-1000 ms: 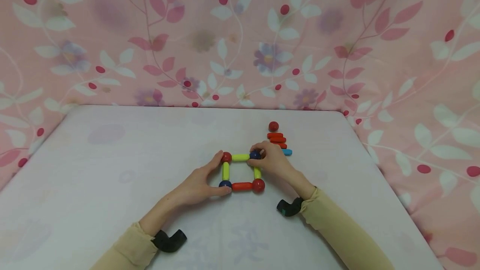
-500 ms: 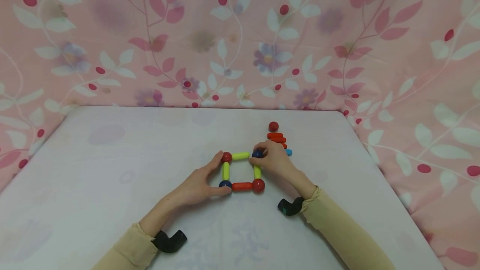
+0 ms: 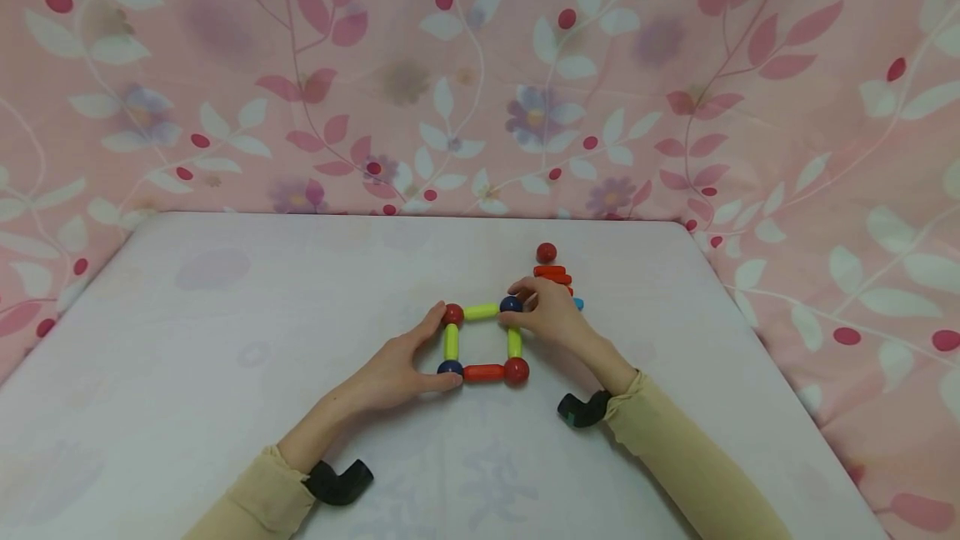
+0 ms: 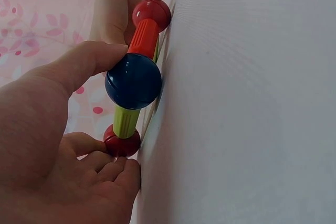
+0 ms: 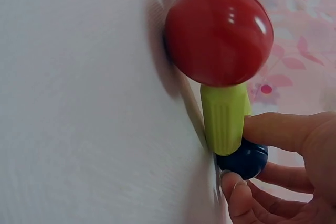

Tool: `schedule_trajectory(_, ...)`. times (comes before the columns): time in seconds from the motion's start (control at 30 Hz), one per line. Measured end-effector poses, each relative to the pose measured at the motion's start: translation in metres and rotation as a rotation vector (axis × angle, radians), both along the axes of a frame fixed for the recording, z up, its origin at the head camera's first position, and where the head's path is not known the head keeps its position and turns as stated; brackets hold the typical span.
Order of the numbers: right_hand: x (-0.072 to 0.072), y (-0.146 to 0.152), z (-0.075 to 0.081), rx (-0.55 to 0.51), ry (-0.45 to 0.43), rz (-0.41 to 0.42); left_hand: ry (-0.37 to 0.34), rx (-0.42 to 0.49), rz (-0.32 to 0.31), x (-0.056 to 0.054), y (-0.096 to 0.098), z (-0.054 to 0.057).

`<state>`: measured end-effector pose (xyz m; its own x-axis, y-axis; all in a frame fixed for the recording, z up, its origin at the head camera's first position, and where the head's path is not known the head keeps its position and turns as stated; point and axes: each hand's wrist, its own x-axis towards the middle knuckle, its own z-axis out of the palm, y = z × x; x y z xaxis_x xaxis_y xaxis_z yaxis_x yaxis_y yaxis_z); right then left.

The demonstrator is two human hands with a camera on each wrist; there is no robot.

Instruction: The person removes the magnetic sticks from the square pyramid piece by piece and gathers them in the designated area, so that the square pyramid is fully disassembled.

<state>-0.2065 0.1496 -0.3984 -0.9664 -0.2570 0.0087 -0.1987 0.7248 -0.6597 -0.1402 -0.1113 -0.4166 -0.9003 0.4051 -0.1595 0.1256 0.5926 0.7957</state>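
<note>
A square of toy building rods and balls lies on the white table [image 3: 225,340]. Its near side is a red rod [image 3: 484,372]; yellow-green rods form the far side [image 3: 481,312], left side [image 3: 451,342] and right side [image 3: 514,343]. My left hand [image 3: 390,369] holds the left side, thumb at the near blue ball [image 4: 134,81], fingers at the far red ball [image 4: 122,141]. My right hand [image 3: 551,315] pinches the far-right blue ball [image 3: 511,305] at the end of the far rod. Another red ball [image 5: 219,33] forms the near-right corner.
Behind my right hand lie a loose red ball [image 3: 547,252], several red rods [image 3: 551,271] and a blue rod [image 3: 579,304], partly hidden by the hand. Black curved pieces [image 3: 339,482] sit at both wrists. Pink floral cloth [image 3: 480,73] hangs behind the table.
My right hand first shifted the far-right blue ball slightly right, opening a gap to the far rod. Now the ball is back left against or very near that rod's end. My left hand stayed put.
</note>
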Motion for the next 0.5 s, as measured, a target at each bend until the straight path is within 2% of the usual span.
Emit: schedule_trajectory(0.5, -0.0003, -0.0011, -0.0053, -0.037, 0.022, 0.001, -0.006, 0.008, -0.004, 0.0001, -0.0008, 0.0005)
